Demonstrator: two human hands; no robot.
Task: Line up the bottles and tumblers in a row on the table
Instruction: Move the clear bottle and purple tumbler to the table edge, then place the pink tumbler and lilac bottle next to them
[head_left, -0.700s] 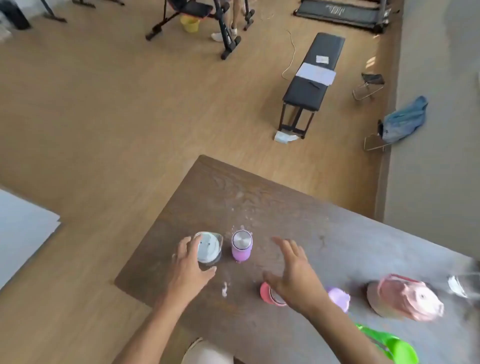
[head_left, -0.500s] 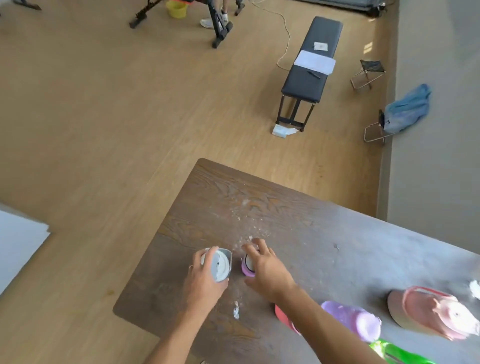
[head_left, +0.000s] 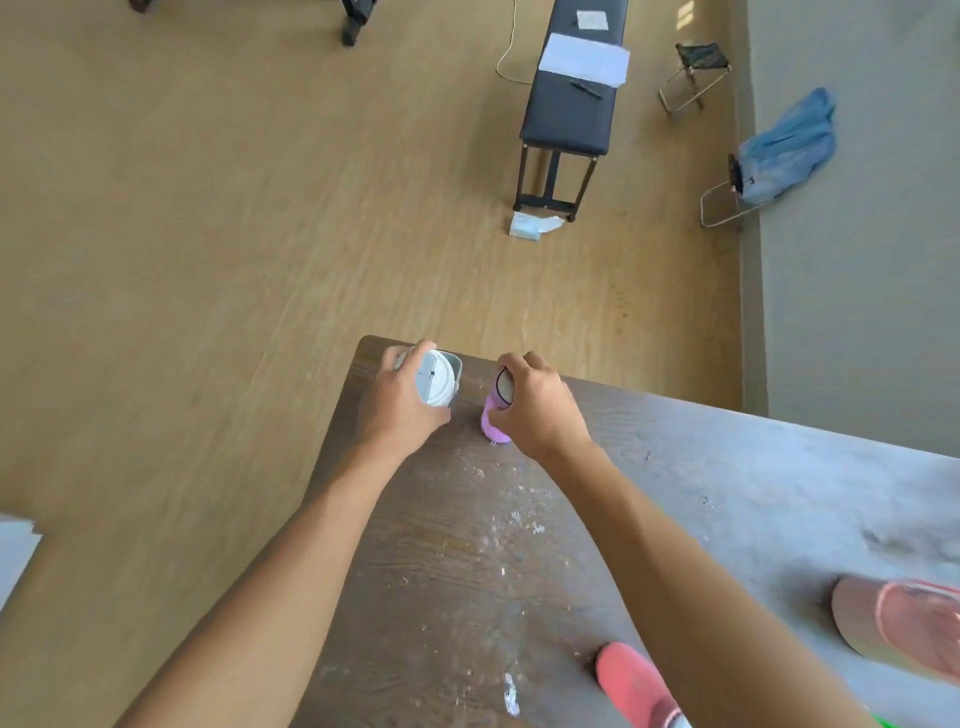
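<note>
A grey tumbler with a white lid (head_left: 435, 383) stands near the far left corner of the dark wooden table (head_left: 519, 571), and my left hand (head_left: 400, 410) is wrapped around it. Just to its right stands a small purple bottle (head_left: 493, 423), gripped from above and the right by my right hand (head_left: 537, 410). A coral-red bottle (head_left: 631, 680) lies close to the near edge under my right forearm. A large pink tumbler (head_left: 904, 629) lies on its side at the right edge of the view.
White flecks are scattered over the table's middle. The table's left edge drops to a wooden floor. Beyond it stand a black bench (head_left: 571, 98), a folding stool (head_left: 696, 73) and a blue cloth (head_left: 789, 145) on a second stool. A sliver of green (head_left: 888, 722) shows at the bottom right.
Both hands have pushed out toward the table's far left corner, carrying the grey tumbler and the purple bottle with them. My right hand, open at first, closed on the purple bottle.
</note>
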